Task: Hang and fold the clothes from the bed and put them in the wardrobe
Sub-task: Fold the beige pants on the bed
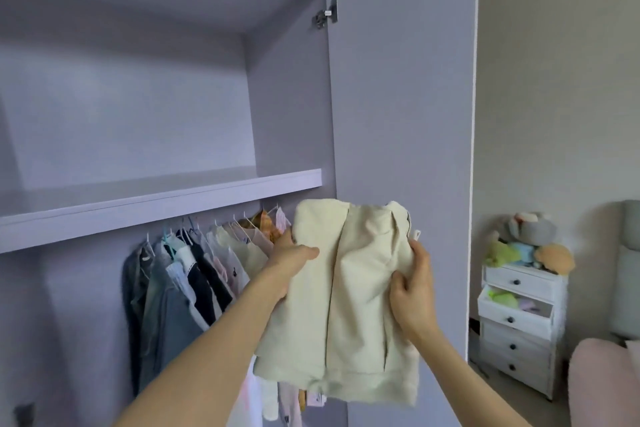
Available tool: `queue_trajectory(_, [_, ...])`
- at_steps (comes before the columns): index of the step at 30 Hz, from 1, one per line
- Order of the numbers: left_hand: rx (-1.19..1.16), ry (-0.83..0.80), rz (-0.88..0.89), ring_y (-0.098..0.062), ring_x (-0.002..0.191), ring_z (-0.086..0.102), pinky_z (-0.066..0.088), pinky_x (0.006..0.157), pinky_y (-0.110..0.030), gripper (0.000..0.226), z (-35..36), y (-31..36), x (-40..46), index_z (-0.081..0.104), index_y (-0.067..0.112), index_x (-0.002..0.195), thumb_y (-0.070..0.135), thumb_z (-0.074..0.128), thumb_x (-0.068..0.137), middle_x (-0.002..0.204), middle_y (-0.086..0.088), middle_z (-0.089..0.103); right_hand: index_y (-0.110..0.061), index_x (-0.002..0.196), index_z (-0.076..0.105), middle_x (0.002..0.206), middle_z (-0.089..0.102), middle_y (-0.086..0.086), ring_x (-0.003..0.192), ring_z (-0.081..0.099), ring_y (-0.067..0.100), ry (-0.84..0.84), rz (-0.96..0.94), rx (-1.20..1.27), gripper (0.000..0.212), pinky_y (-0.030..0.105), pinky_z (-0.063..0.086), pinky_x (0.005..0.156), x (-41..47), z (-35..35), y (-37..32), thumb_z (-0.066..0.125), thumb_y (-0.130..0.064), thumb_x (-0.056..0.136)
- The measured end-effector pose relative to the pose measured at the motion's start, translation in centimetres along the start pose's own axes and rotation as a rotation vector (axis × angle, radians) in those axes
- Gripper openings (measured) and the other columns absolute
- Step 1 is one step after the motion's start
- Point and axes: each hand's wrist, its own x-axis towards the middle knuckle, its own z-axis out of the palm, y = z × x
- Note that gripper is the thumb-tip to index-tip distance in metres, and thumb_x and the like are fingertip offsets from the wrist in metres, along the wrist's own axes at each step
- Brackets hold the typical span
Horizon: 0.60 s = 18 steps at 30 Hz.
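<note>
Folded cream garment (pixel 349 302) held up at the open wardrobe (pixel 287 97), just below its shelf (pixel 156 198). Left hand (pixel 291 260) and right hand (pixel 414 291) grip opposite edges, fingers curled around the fabric. Hung clothes (pixel 194 274) on the rail behind.

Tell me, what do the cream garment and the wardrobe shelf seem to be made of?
The cream garment, held folded by both hands, looks like soft woven cloth, maybe cotton: matte, with creases and limp edges. The wardrobe shelf looks like laminated board in a smooth lilac finish: flat, square-edged, with a faint sheen. Neither can be told for certain.
</note>
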Motion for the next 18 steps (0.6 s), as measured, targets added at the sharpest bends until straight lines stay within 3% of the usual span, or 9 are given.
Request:
queue_trajectory(3, [0.140, -0.051, 0.228, -0.021, 0.105, 0.059, 0.049, 0.093, -0.039, 0.050, -1.2, 3.7, 3.8, 0.050, 0.023, 0.123, -0.004, 0.055, 0.082, 0.117, -0.002, 0.062, -0.014, 0.139, 0.024, 0.134, 0.034, 0.000, 0.120, 0.040, 0.013, 0.000, -0.006, 0.102, 0.057, 0.030, 0.033, 0.104, 3.7, 2.4, 0.0, 0.040, 0.008, 0.088])
queue_trajectory(5, [0.270, -0.056, 0.379, -0.018, 0.107, 0.058, 0.049, 0.093, -0.037, 0.052, -2.4, 6.0, 6.3, 0.047, 0.027, 0.127, -0.002, 0.048, 0.084, 0.120, 0.002, 0.060, -0.016, 0.134, 0.025, 0.130, 0.036, -0.003, 0.111, 0.044, 0.013, -0.030, -0.018, 0.157, 0.054, 0.028, 0.036, 0.096, 6.3, 4.4, -0.6, 0.041, 0.007, 0.088])
queue_trajectory(7, [0.416, 0.019, 0.499, -0.018, 0.103, 0.056, 0.049, 0.083, -0.030, 0.052, -4.2, 8.3, 8.9, 0.044, 0.030, 0.129, 0.000, 0.044, 0.086, 0.115, 0.002, 0.059, -0.024, 0.125, 0.027, 0.119, 0.041, -0.004, 0.093, 0.049, 0.006, -0.144, 0.054, 0.231, 0.049, 0.024, 0.041, 0.079, 9.4, 6.4, -1.5, 0.042, 0.004, 0.088])
queue_trajectory(9, [0.564, 0.078, 0.578, -0.019, 0.101, 0.053, 0.043, 0.077, -0.026, 0.054, -5.8, 10.1, 11.2, 0.043, 0.031, 0.131, 0.001, 0.043, 0.086, 0.112, 0.004, 0.058, -0.024, 0.122, 0.032, 0.107, 0.047, 0.000, 0.082, 0.051, 0.012, -0.320, 0.279, 0.374, 0.040, 0.028, 0.045, 0.067, 12.6, 7.6, -2.2, 0.044, -0.003, 0.090])
queue_trajectory(11, [0.657, 0.099, 0.613, -0.020, 0.108, 0.050, 0.042, 0.088, -0.029, 0.058, -7.2, 11.5, 13.4, 0.041, 0.033, 0.134, 0.000, 0.042, 0.085, 0.118, 0.006, 0.057, -0.019, 0.130, 0.038, 0.106, 0.050, 0.005, 0.082, 0.053, 0.021, -0.476, 0.449, 0.515, 0.039, 0.034, 0.050, 0.065, 15.4, 9.1, -2.7, 0.048, -0.017, 0.092])
queue_trajectory(14, [0.687, 0.132, 0.632, -0.019, 0.111, 0.050, 0.041, 0.092, -0.030, 0.061, -9.3, 13.1, 17.2, 0.041, 0.034, 0.134, 0.000, 0.041, 0.084, 0.121, 0.007, 0.055, -0.027, 0.133, 0.038, 0.126, 0.053, 0.001, 0.097, 0.057, 0.020, -0.525, 0.381, 0.573, 0.043, 0.033, 0.051, 0.062, 18.4, 13.4, -2.7, 0.051, -0.035, 0.093])
queue_trajectory(18, [0.497, 0.161, 0.704, -0.018, 0.102, 0.055, 0.047, 0.080, -0.030, 0.058, -12.2, 17.0, 22.5, 0.046, 0.031, 0.128, -0.002, 0.044, 0.081, 0.111, 0.007, 0.057, -0.026, 0.140, 0.030, 0.134, 0.049, -0.006, 0.116, 0.052, 0.017, -0.320, 0.143, 0.548, 0.061, 0.041, 0.049, 0.090, 24.2, 19.6, -5.2, 0.058, -0.039, 0.088])
